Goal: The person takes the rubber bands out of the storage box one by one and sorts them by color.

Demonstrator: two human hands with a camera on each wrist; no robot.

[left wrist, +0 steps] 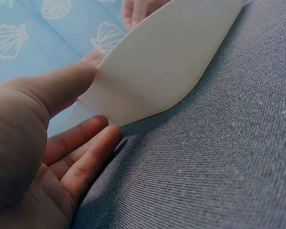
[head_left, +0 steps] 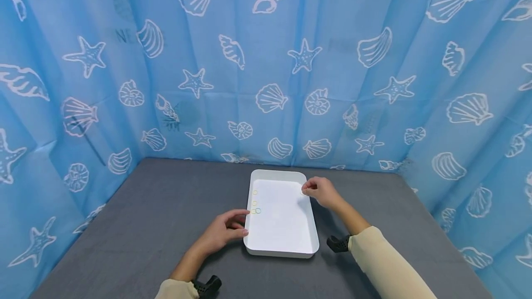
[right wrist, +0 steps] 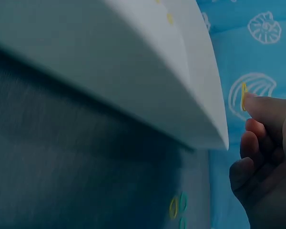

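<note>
A white shallow tray (head_left: 282, 216) lies on the grey cloth. My left hand (head_left: 224, 232) holds its left side, the thumb (left wrist: 71, 86) at the rim and other fingertips (left wrist: 97, 143) low against the outer wall. Over the tray's far right edge, my right hand (head_left: 322, 191) pinches a thin yellow ring (right wrist: 243, 97), like a small rubber band, between thumb and index finger. Inside the tray along its left side are several small rings, among them a yellow ring (head_left: 255, 203) and a blue-green ring (head_left: 258, 210).
In the right wrist view, a yellow ring (right wrist: 173, 208) and a green ring (right wrist: 183, 202) show on the grey cloth past the tray's corner. A blue curtain (head_left: 270, 59) with white shells and starfish hangs behind and around the table.
</note>
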